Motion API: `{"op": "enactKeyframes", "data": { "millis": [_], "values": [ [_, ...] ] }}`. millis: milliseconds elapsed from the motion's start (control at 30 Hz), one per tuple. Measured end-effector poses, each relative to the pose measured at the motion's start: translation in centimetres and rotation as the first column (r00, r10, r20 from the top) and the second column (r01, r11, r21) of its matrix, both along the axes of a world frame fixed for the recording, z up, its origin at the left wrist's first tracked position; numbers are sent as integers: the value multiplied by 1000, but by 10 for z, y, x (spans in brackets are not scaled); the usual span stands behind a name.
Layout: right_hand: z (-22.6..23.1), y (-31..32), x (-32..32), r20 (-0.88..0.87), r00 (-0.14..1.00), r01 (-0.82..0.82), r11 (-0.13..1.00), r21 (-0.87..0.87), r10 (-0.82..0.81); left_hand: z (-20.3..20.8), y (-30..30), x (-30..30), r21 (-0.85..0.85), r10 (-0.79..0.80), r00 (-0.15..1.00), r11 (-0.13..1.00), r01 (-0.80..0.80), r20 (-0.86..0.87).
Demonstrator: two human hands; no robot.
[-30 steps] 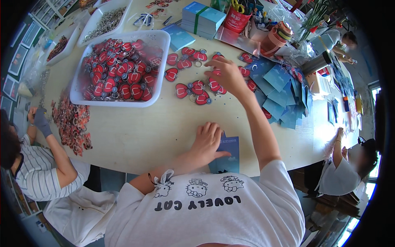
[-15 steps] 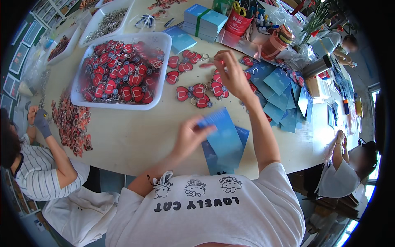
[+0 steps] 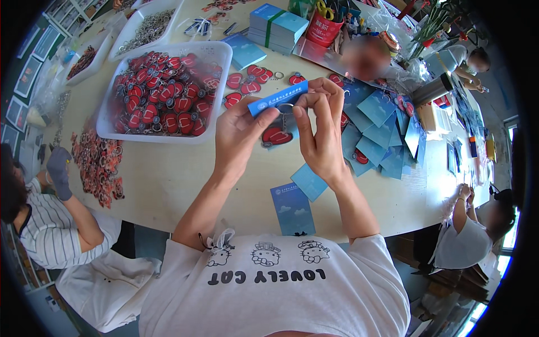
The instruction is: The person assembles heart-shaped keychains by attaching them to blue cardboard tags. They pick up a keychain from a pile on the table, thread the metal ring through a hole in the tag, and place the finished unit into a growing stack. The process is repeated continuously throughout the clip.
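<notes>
Over the table, both hands meet at a blue printed card, seen with its top edge toward me. My left hand is closed on the card's left part, thumb in front. At the card hangs a red keychain with a metal ring. My right hand pinches at this ring with thumb and index finger; its other fingers curl by the card's right end. Below the hands, two more cards lie on the table: a dark blue card and a lighter blue card.
A white bin full of red keychains stands left. Loose red keychains lie beyond my hands. Spread blue cards lie right, near a dark flask. A banded card stack is at the back. People sit at both sides.
My right hand has come back from the loose keychains with one of them. My left hand has lifted a card up and forward, and both hands now meet at it.
</notes>
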State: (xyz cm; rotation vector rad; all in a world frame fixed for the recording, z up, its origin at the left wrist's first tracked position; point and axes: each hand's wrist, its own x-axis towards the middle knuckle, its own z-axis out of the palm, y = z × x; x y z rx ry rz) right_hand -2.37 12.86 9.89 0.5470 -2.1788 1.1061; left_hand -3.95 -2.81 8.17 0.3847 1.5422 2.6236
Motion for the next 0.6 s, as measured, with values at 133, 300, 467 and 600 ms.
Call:
{"op": "enactKeyframes", "data": {
  "millis": [133,300,467,600],
  "values": [
    [1,-3,6,94,996,14,994,-109,-4,4,9,7,5,31,999,1000,-30,-40],
    [1,-9,11,47,999,36,969,-244,-25,8,18,15,70,83,996,994,-80,-33],
    [3,-20,11,18,993,-95,856,-508,121,7,23,21,65,78,997,995,-78,-11],
    [9,-13,15,165,980,-42,928,-371,110,-2,25,22,22,90,996,996,-90,-13]
  ]
}}
